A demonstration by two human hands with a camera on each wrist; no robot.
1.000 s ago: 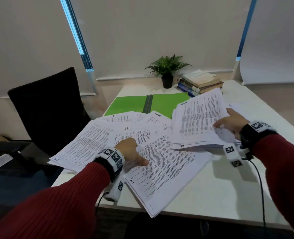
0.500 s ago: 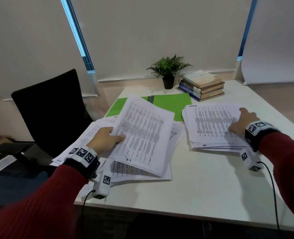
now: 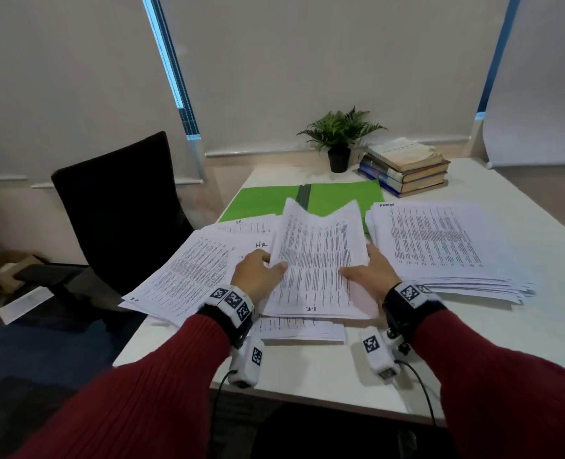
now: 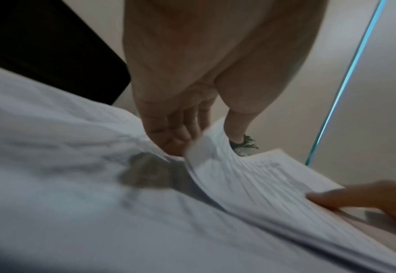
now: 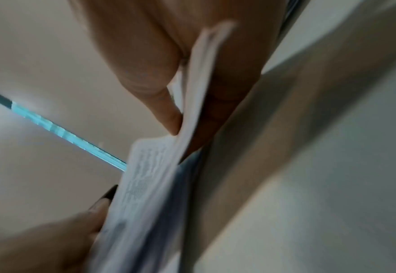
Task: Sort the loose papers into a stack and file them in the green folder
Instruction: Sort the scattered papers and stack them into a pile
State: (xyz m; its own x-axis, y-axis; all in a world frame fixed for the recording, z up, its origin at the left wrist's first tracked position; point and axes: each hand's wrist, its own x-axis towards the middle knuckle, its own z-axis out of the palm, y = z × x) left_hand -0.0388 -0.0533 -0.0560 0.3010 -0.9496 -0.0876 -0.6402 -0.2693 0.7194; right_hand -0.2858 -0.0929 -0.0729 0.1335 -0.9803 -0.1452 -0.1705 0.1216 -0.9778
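Pinching the sheaf (image 3: pixel 319 260) at both side edges, left hand (image 3: pixel 258 276) and right hand (image 3: pixel 372 276) bowed it; unsupported sheets beyond the grip could've fanned out onto the bench (image 3: pixel 473 342).

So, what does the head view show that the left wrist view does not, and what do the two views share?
Only the head view shows the green folder lying open behind the papers, the sorted stack at the right, the books and the white table.

Only the left wrist view shows the left hand's fingers from beneath, curled under the edge of the sheaf.

Both show the left hand and right hand gripping the held sheaf, the plant and the black chair.
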